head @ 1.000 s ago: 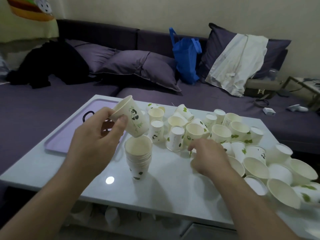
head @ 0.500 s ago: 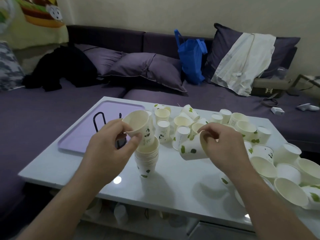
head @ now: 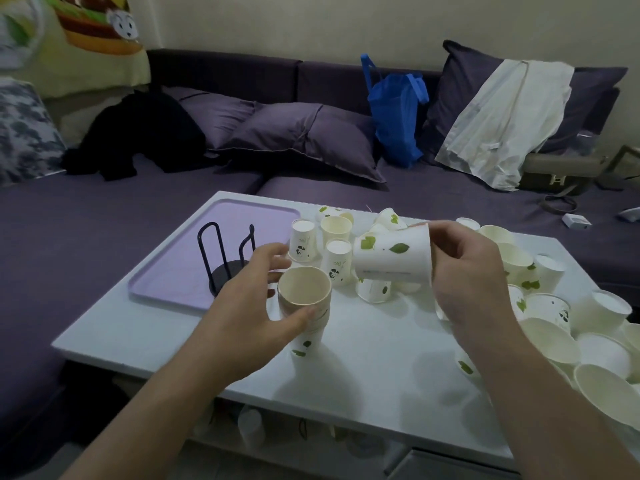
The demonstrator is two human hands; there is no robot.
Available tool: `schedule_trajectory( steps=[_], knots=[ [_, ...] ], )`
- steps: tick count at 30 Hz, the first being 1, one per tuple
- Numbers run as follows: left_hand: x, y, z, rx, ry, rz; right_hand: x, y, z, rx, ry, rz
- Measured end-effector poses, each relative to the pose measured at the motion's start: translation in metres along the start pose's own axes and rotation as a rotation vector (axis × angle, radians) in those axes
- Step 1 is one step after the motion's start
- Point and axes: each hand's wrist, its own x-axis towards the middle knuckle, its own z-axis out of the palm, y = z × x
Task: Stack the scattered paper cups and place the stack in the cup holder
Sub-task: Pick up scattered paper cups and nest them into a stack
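A stack of paper cups (head: 304, 299) stands upright near the middle of the white table (head: 363, 375). My left hand (head: 249, 306) holds the stack's upper part, thumb in front and fingers behind. My right hand (head: 464, 271) grips a single paper cup with green leaves (head: 391, 252), held on its side above the table, bottom pointing left. Several loose cups (head: 554, 327) lie scattered over the right and far side. The black wire cup holder (head: 227, 258) stands on a lilac tray (head: 180, 271) at the left.
Upright and overturned cups (head: 336, 233) crowd the far middle of the table. A purple sofa (head: 104, 209) with cushions, a blue bag (head: 394, 116) and white cloth (head: 502, 116) wraps behind the table. A lower shelf lies under the table's front edge.
My left hand has dropped its cup into the stack and now holds the stack. My right hand has lifted a leaf-printed cup and carried it up toward the middle.
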Motion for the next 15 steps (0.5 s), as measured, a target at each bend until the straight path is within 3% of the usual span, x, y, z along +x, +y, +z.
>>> schedule_trajectory(
  steps=[10, 15],
  knots=[
    [0.000, 0.000, 0.004, -0.121, 0.013, -0.003, -0.018, -0.020, 0.067, -0.262, -0.117, -0.306],
    [0.000, -0.003, 0.008, -0.069, 0.047, 0.008, -0.021, -0.024, 0.076, -0.387, -0.133, -0.386]
  ],
)
